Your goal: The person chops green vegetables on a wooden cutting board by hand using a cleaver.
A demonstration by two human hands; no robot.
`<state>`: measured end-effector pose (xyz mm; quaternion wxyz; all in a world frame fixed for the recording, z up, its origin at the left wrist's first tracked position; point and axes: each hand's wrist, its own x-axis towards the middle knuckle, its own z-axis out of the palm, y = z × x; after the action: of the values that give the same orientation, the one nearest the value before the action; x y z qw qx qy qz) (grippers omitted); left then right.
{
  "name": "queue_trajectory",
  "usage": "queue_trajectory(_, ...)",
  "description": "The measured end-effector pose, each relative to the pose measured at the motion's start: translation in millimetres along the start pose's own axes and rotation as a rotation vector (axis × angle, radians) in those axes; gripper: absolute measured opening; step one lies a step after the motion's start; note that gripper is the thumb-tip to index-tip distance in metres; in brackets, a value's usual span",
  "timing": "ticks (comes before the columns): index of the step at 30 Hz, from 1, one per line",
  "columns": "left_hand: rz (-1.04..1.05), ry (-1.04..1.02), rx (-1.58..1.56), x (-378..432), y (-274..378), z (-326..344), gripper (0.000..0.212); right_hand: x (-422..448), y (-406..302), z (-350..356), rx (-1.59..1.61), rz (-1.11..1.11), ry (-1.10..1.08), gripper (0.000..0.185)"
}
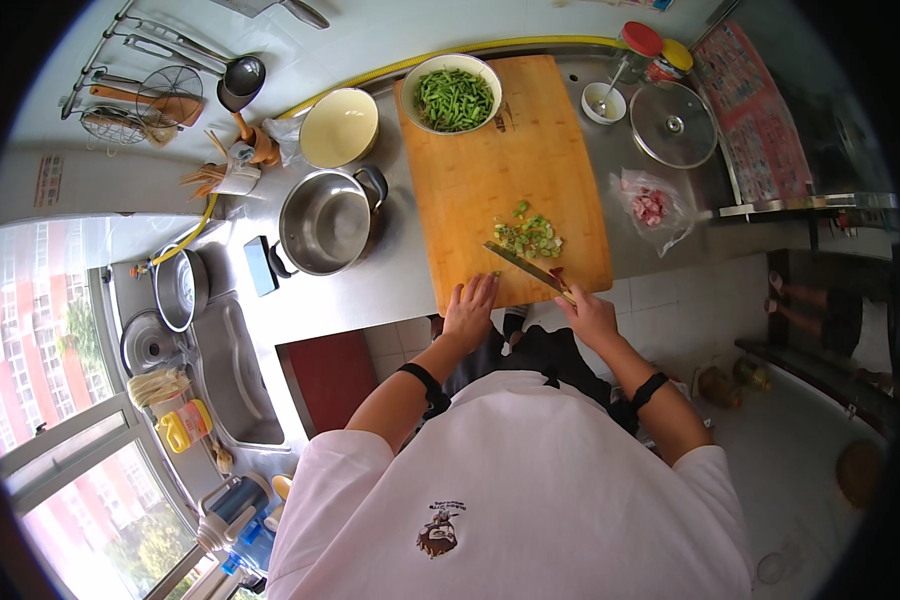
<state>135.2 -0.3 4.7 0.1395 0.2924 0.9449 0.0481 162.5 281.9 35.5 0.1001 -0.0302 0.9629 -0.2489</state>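
Note:
A kitchen knife [525,266] is in my right hand [594,319], gripped by its handle. Its blade points up and to the left across the wooden cutting board [487,180]. My left hand [469,311] rests on the front left part of the board, fingers slightly apart, a tiny green bit by its fingertips. Just beyond the blade lies a loose pile of chopped scallion [532,234]. Small dark red pieces [556,274] sit beside the blade near the handle. At the board's far end stands a cream bowl [497,79] full of cut green beans [454,100].
Left of the board are a steel pot [326,221], a cream basin [339,127] and a phone [260,265]. To the right lie bagged raw meat [649,206], a small white bowl [604,103] with a spoon and a glass lid [673,124]. A sink [244,375] is further left.

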Motion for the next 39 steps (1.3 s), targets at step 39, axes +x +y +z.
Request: queue_trajectory(39,0.081,0.108,-0.136,88,-2,-34,0.041,-26,10,-27,-0.049,-0.118,0.225,0.035)
